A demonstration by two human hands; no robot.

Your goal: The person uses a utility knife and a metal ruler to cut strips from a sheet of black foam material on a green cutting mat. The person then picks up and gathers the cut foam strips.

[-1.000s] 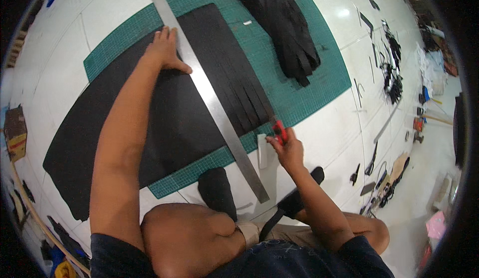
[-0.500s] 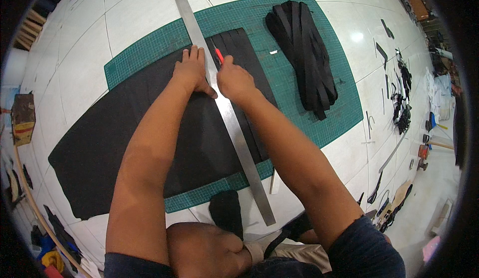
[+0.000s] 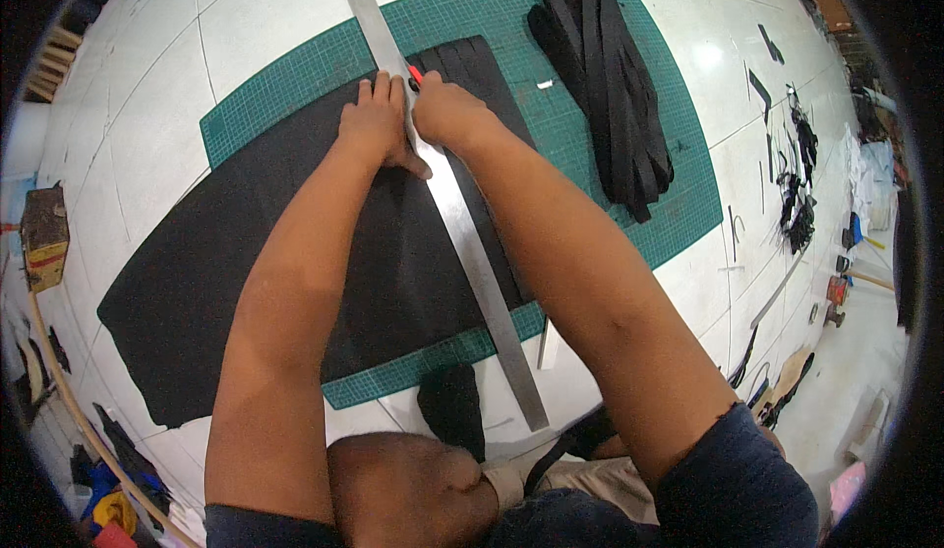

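From the head view, your left hand point(image 3: 379, 125) is still pressing flat and open on the long steel ruler point(image 3: 462, 224) over the black sheet point(image 3: 246, 263). Your right hand point(image 3: 442, 111), closed around the red-handled cutter point(image 3: 415, 74), is staying at the sheet's far edge as half a second ago.

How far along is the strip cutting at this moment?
Done: a pile of cut black strips lies on the green cutting mat. In hand: the left hand presses the long metal ruler onto the black sheet; the right hand holds a red-handled cutter at its far end. Left: most of the sheet, uncut.
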